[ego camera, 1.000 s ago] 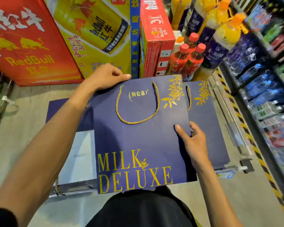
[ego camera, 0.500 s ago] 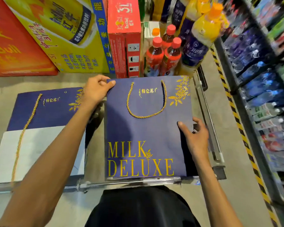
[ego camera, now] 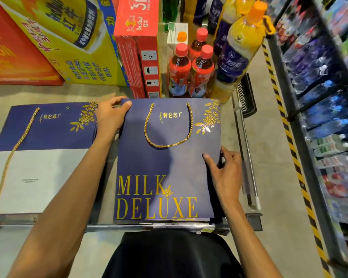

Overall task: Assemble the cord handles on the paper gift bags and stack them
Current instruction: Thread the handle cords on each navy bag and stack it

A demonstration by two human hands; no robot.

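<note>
Well, the navy gift bag [ego camera: 169, 157] lies flat, face up, gold "MILK DELUXE" lettering toward the person, on a low metal-framed platform [ego camera: 247, 157] that stands on a grey concrete floor [ego camera: 279, 227]. Its gold cord handle [ego camera: 169, 144] is threaded and hangs in a loop over the front. The left hand [ego camera: 111, 117] grips the bag's top left corner, thumb on the face. The right hand [ego camera: 227, 173] holds the right edge, thumb on the face and fingers reaching past the edge. Just beside it on the left lies a second bag [ego camera: 44, 133], navy above and white below, with a loose cord [ego camera: 14, 149] trailing down across it. Behind the platform stand a yellow carton [ego camera: 78, 47] and a red carton [ego camera: 141, 37], then red-capped bottles [ego camera: 189, 73] and a tall orange drink bottle [ego camera: 239, 47]. Along the right runs a shelf of bottled water [ego camera: 319, 97], blurred, with a strip of yellow-and-black tape [ego camera: 285, 127] at its foot.
</note>
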